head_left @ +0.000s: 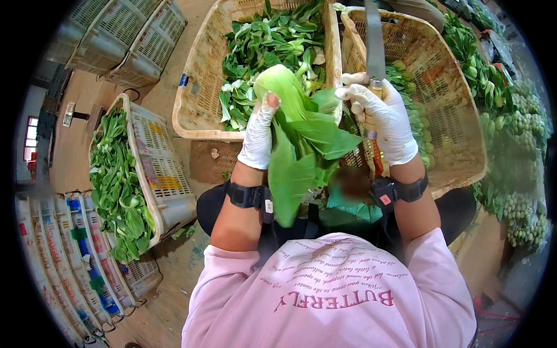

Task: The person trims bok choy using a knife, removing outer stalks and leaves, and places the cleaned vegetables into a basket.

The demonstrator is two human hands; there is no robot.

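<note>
My left hand (255,139), in a white glove with the thumb tip bare, is closed around a head of bok choy (299,124). Its pale base points up and away, and the green leaves hang down toward me. A knife (375,46) is gripped in my gloved right hand (387,119), its broad blade pointing up and its handle running down below my palm. Beyond my left hand, loose bok choy leaves (267,49) fill much of a worn plastic crate (212,134). Past my right hand, another crate (458,153) holds rows of bok choy (415,107), partly hidden by that hand.
At left stands a crate (168,174) heaped with leafy greens (119,185). Stacked crates are at the upper left (145,49) and lower left (75,255). More bok choy (481,75) and bagged greens (525,174) lie along the right. A green bag (351,213) is between my knees.
</note>
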